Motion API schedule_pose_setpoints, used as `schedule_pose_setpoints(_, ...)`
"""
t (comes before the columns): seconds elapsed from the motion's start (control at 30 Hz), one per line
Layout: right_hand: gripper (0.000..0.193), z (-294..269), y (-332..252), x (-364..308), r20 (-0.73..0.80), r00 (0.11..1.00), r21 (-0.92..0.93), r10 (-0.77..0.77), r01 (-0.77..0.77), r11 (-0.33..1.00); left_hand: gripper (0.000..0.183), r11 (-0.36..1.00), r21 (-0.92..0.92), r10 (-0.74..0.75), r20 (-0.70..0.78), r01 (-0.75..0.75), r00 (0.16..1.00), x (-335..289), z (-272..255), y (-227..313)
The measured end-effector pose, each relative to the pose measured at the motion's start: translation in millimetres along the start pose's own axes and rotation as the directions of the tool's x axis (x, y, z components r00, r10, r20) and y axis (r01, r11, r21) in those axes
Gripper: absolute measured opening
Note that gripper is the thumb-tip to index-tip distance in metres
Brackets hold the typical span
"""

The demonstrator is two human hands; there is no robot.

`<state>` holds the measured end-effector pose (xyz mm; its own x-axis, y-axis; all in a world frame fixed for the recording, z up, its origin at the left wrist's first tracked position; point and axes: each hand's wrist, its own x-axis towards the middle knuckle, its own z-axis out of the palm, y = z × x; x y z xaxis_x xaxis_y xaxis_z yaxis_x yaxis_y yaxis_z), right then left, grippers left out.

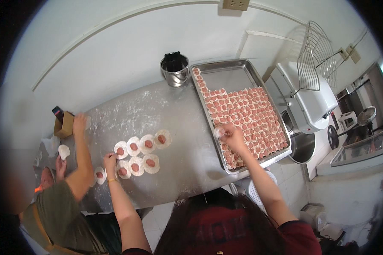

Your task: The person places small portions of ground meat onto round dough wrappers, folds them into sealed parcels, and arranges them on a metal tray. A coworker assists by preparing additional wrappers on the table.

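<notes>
My right hand (232, 137) is closed around a small whitish dumpling (218, 132) at the left edge of a large metal tray (227, 166). Rows of small dumplings (247, 123), pale dough with pinkish filling on top, fill most of that tray. On the left, my left hand (110, 163) pinches at the edge of a round dough wrapper (117, 146); how firmly it grips is hard to see. Two rows of such wrappers lie beside it, each with a dab of pink meat filling (148, 144). Another filled wrapper (100, 174) lies left of that hand.
At the left a co-worker's hand (60, 165) holds a wrapper (64, 151); their other hand (79, 123) rests near a brown box (64, 125). A metal bucket (176, 78) stands at the back of the floured steel table (157, 106). A white machine (304, 95) stands right of the tray.
</notes>
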<state>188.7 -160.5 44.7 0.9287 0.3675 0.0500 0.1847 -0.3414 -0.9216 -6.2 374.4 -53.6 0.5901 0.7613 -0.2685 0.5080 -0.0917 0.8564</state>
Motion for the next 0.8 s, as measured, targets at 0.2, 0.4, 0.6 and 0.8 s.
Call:
schedule_pose_setpoints(0.2, 0.037, -96, 20, 141, -0.202, 0.979, -0.31, -0.032, -0.032, 0.95, 0.023, 0.641, -0.75, -0.096, 0.13, 0.161, 0.987, 4, -4, 1)
schedule_pose_setpoints(0.4, 0.032, -119, 86, 238, -0.023, 0.997, -0.474, -0.067, 0.049, 0.879, 0.027, 0.412, -0.902, -0.03, 0.13, 0.131, 0.991, -64, 24, 37)
schedule_pose_setpoints(0.6, 0.024, -93, 89, 265, 0.177, 0.982, -0.534, 0.067, 0.039, 0.844, 0.039, 0.406, -0.904, -0.068, 0.12, 0.138, 0.99, -177, 57, 78)
schedule_pose_setpoints(0.8, 0.031, -99, 104, 273, 0.381, 0.925, -0.568, -0.009, 0.242, 0.787, 0.042, 0.282, -0.925, -0.145, 0.223, 0.256, 0.964, -228, 104, 78)
